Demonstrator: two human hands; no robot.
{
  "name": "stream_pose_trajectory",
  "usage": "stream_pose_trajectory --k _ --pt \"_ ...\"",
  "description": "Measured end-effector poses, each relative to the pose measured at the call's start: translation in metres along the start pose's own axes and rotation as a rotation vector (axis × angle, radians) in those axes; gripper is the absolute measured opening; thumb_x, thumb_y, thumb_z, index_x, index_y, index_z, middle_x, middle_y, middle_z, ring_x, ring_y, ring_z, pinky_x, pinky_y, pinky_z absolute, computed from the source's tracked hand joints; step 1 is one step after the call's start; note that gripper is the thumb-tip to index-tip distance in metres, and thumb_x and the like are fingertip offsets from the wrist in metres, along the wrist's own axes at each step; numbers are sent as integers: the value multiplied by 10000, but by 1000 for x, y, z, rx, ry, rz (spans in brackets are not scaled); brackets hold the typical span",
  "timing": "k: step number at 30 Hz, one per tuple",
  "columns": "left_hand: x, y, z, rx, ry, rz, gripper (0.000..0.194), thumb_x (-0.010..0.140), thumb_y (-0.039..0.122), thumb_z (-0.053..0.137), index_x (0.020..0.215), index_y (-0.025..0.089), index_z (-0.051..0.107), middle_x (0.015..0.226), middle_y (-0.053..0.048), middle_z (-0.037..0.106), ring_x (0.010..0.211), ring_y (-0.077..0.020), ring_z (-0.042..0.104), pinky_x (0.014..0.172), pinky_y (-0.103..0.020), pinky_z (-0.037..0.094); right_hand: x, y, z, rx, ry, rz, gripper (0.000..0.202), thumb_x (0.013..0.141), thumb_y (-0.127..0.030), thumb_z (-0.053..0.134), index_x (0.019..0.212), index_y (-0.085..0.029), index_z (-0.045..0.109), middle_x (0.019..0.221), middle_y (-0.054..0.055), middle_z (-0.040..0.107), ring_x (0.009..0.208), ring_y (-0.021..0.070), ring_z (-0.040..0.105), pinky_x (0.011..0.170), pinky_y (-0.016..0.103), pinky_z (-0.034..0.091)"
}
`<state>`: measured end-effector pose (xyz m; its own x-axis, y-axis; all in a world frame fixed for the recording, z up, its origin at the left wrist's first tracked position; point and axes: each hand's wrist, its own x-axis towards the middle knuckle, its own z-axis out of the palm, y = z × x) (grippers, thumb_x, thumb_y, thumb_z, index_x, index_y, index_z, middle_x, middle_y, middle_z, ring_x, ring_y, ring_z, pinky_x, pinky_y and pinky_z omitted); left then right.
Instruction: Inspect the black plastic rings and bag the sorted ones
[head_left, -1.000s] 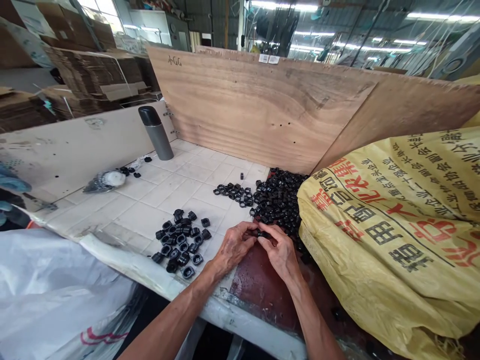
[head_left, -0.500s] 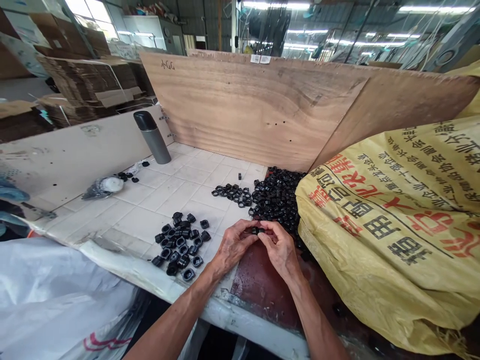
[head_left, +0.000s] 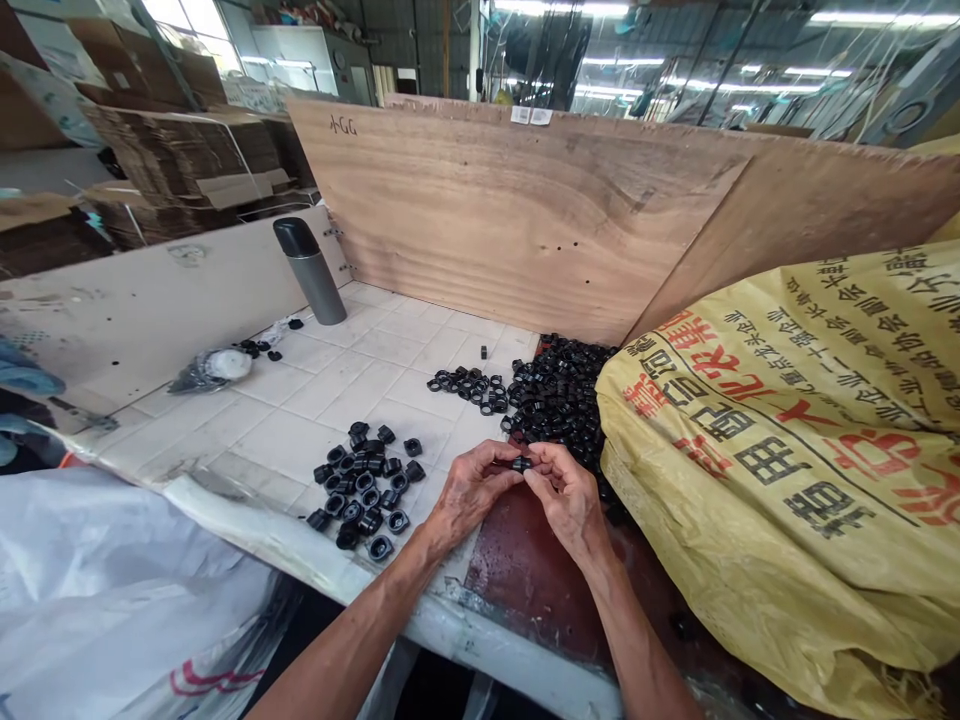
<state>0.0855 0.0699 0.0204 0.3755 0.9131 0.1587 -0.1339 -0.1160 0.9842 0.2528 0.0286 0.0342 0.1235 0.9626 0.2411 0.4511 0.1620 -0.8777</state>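
Between the fingertips of both hands is a small black plastic part (head_left: 522, 463), mostly covered by the fingers. My left hand (head_left: 475, 484) pinches it from the left, and my right hand (head_left: 564, 486) pinches it from the right. Both hands are over the dark red board (head_left: 517, 560). Just beyond them rises a heap of black plastic rings (head_left: 559, 390). A smaller spread of black rings (head_left: 469, 385) lies to its left on the tiles. Left of my left hand is a loose group of thicker black ring-shaped parts (head_left: 367, 480).
A grey flask (head_left: 319, 285) stands near the back left corner. A plastic bag with a white item (head_left: 225, 366) lies by the left board. The tall wooden board (head_left: 480, 200) closes off the back. A full yellow sack (head_left: 750, 480) bulges over the right side; a white sack (head_left: 112, 590) is at lower left.
The whole view has shifted slightly, with things appearing a little further right. Both hands keep the black part between their fingertips; a bit more of it shows.
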Motion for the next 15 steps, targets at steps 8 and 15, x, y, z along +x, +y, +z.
stream_pose_trajectory --k 8,15 --pt "1 12 -1 -53 23 -40 204 777 262 774 962 177 756 1052 -71 723 1019 -225 666 959 -345 509 0 -9 -2 -57 3 -169 153 924 -208 559 996 -221 693 1024 59 688 954 202 648 824 301 525" --pt "2 14 -1 -208 17 -160 270 720 282 821 952 162 752 994 -65 738 929 -210 671 927 -356 511 2 -12 -1 -49 29 -300 191 937 -179 539 1018 -216 708 1025 70 673 993 204 640 907 338 512"
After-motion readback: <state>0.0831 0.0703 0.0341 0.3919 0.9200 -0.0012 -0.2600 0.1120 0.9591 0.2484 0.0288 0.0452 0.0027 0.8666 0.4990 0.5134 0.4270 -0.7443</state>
